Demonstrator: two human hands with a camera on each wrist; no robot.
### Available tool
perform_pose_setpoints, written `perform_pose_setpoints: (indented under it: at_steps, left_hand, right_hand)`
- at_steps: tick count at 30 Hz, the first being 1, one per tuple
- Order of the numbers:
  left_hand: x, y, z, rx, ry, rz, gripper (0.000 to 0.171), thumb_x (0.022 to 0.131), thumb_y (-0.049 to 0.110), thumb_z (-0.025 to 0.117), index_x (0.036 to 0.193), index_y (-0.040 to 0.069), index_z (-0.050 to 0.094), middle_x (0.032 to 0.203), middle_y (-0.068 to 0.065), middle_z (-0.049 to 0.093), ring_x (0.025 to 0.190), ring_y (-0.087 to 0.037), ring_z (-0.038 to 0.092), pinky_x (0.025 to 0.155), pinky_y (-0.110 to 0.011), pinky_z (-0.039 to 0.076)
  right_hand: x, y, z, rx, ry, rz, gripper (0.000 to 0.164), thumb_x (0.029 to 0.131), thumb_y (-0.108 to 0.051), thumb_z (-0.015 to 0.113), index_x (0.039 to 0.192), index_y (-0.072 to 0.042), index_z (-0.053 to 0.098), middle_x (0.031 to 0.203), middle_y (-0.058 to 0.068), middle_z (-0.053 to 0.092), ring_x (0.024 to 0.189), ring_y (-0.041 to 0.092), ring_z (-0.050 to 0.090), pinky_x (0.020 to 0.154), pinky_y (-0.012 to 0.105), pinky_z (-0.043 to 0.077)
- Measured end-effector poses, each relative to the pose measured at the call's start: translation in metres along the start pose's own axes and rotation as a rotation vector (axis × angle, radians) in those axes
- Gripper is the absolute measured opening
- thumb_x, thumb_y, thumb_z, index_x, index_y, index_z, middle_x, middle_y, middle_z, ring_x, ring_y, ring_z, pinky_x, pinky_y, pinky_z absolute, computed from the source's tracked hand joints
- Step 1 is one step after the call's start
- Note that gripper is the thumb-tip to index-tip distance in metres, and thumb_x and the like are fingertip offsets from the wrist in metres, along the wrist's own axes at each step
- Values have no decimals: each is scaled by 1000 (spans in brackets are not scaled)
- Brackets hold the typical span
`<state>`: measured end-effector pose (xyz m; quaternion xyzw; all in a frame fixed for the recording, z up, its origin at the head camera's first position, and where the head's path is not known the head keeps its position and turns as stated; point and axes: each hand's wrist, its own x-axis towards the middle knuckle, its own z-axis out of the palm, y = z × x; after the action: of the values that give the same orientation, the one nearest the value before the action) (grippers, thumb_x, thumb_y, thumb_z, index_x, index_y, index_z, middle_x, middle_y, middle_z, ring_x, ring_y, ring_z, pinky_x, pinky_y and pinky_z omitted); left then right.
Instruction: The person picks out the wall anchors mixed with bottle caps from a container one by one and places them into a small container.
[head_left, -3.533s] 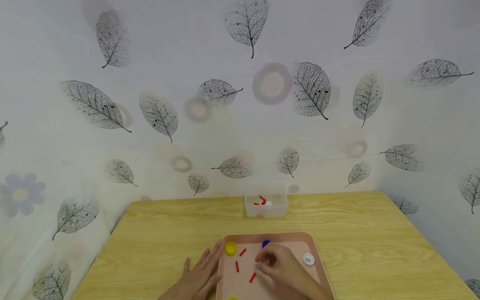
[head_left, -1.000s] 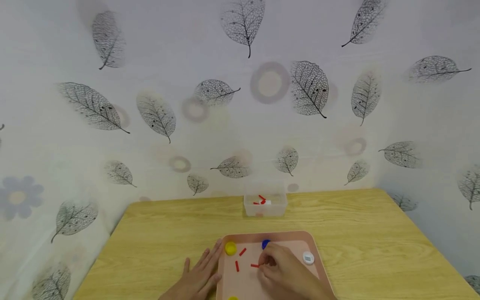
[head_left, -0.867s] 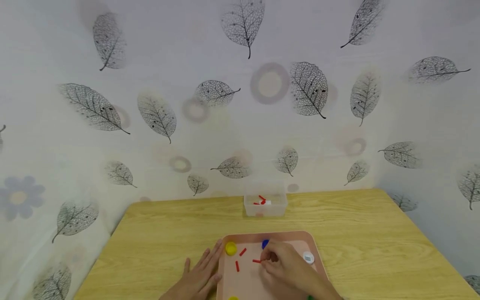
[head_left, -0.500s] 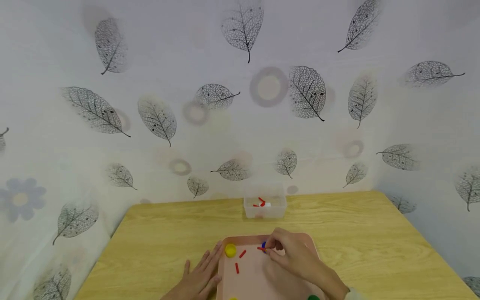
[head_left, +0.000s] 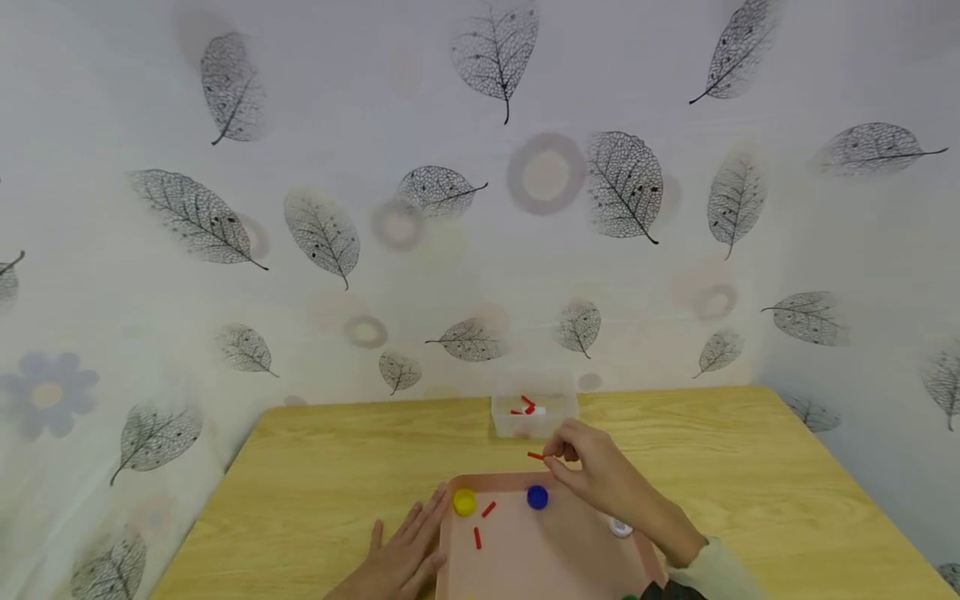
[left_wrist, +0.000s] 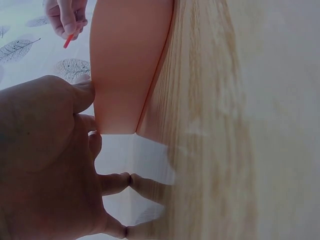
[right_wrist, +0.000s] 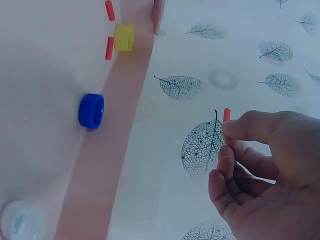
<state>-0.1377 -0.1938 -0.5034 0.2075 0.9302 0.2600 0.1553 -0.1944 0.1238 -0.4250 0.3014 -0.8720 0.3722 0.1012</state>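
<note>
My right hand (head_left: 596,471) pinches a short red stick (head_left: 535,456) between thumb and fingertips, above the far rim of the pink tray (head_left: 510,567). In the right wrist view the red stick (right_wrist: 227,114) pokes up past the fingertips. With fingers straight, my left hand (head_left: 401,558) lies along the tray's left wall; in the left wrist view, that hand (left_wrist: 45,155) touches the wall. Inside the tray are two more red sticks, one (head_left: 489,508) near the yellow bottle cap (head_left: 464,502) and another (head_left: 477,538) below it. A blue cap (head_left: 537,497) sits near the far wall.
A clear plastic box (head_left: 517,427) with several red sticks and a white piece stands at the back of the wooden table (head_left: 337,450). A white cap (head_left: 620,527) lies at the tray's right side, partly behind my right forearm. A leaf-patterned wall covering rises behind.
My right hand has picked up a red stick from the tray and carried it up and away, past the blue cap toward the clear box. The left hand has stayed in place.
</note>
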Motion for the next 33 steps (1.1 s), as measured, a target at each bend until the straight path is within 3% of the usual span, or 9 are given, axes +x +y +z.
perform_pose_setpoints:
  at_steps: [11,25,33]
  left_hand:
    - [2,-1,1,-8,13,22,61,100,54,24,152,34,-1,159,6,0,141,-39,11,89,-82,-4]
    - [-1,-3,3,-35,-5,-7,63,99,57,25,152,37,-1,158,7,1,141,-39,11,90,-80,-6]
    - [-1,-1,1,-4,26,30,61,100,53,24,153,33,0,159,7,2,140,-40,14,89,-82,-3]
  right_hand:
    - [27,18,-10,-105,78,-28,11,84,-2,69,84,-11,63,78,-6,54,69,12,50,60,23,45]
    - [57,54,2,-174,125,24,9,79,0,70,77,-7,65,75,2,57,66,15,52,59,25,45]
    - [71,67,10,-194,104,58,6,81,-1,68,78,-5,66,75,3,57,67,14,52,60,27,46]
